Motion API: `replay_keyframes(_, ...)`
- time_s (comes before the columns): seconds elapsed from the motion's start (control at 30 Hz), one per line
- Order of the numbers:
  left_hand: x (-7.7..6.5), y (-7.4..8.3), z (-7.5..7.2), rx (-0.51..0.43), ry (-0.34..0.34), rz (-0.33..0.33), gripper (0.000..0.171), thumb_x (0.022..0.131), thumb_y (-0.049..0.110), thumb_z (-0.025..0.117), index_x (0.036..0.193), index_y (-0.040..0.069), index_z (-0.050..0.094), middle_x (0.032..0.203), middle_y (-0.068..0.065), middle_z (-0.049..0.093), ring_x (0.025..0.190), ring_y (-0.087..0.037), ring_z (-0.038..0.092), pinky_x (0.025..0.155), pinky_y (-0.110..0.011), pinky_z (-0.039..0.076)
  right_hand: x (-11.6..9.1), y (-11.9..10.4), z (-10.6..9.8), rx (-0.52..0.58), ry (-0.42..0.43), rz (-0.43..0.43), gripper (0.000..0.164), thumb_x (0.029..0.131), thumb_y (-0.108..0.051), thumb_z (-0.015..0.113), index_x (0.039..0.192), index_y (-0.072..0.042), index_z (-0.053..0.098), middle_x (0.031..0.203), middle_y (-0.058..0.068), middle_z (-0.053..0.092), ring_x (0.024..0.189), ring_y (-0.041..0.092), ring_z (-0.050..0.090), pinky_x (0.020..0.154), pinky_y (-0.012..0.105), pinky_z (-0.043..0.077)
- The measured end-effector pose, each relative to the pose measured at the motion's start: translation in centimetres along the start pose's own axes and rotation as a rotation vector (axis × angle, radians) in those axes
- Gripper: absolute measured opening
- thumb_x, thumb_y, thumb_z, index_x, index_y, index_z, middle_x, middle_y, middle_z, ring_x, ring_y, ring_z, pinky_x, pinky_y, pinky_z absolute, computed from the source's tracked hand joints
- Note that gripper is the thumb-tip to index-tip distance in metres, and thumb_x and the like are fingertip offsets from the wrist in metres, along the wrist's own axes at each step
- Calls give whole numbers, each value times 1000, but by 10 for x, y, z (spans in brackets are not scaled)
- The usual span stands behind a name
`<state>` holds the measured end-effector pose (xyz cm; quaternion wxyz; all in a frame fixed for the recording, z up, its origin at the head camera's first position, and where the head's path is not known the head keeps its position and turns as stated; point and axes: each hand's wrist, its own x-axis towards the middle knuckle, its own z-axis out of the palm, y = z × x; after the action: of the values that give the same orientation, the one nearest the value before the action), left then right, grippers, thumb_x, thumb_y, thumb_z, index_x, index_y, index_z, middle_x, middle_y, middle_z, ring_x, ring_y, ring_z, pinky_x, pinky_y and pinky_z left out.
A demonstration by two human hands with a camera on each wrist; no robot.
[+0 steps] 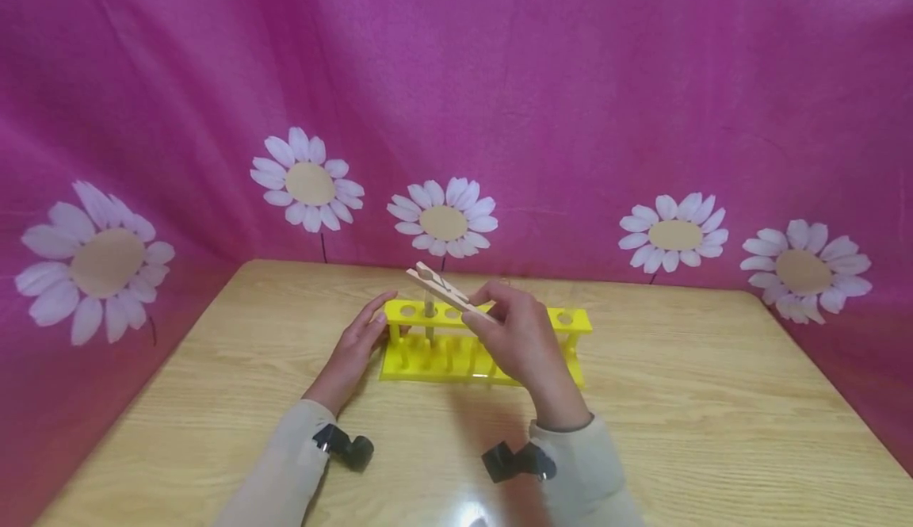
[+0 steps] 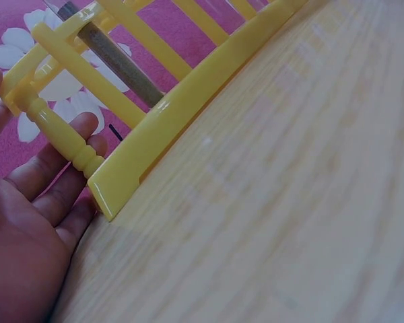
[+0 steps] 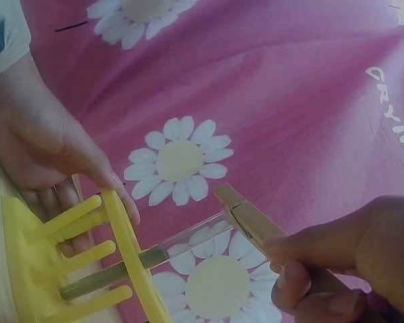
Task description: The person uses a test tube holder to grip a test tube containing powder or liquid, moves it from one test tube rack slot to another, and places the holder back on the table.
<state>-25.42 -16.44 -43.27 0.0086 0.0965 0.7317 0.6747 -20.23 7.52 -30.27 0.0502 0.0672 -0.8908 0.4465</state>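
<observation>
A yellow test tube rack (image 1: pixel 442 370) stands upright on the table. At its left end is my left hand (image 1: pixel 353 345); in the left wrist view the fingers (image 2: pixel 50 171) bend round behind the end post (image 2: pixel 57 131). One test tube (image 3: pixel 195 234) stands in a hole near that end, its lower part filled with something dark greenish-brown (image 2: pixel 121 64). My right hand (image 1: pixel 524 341) grips a wooden test tube holder (image 1: pixel 448 293) above the rack. In the right wrist view the holder's tip (image 3: pixel 229 198) meets the tube's upper end. Exactly how its jaws sit there is hard to tell.
The wooden table (image 1: pixel 685 400) extends on both sides of the rack. A magenta cloth (image 1: pixel 556 115) printed with daisies hangs behind and at the sides. Black wrist cameras (image 1: pixel 349 449) sit on both sleeves.
</observation>
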Motion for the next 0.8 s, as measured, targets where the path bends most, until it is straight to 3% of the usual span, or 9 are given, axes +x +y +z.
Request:
replay_keyframes(0.4,0,0,-1,-3,-6,-4,48,103,45,38,148,29,37,128,-10,57,129,-23,45,114,-45,29,1,1,-1,-39,26,12,9,88,-19,71,96,-19,69,68,6,56,59,22,49,47,27,41)
replay_keyframes(0.8,0,-1,-1,-13,-4,11,43,103,43,39,145,34,40,126,-11,57,126,-23,47,113,-44,30,2,3,3,-28,-10,29,6,88,-18,70,94,-18,68,66,6,55,56,22,47,45,27,39)
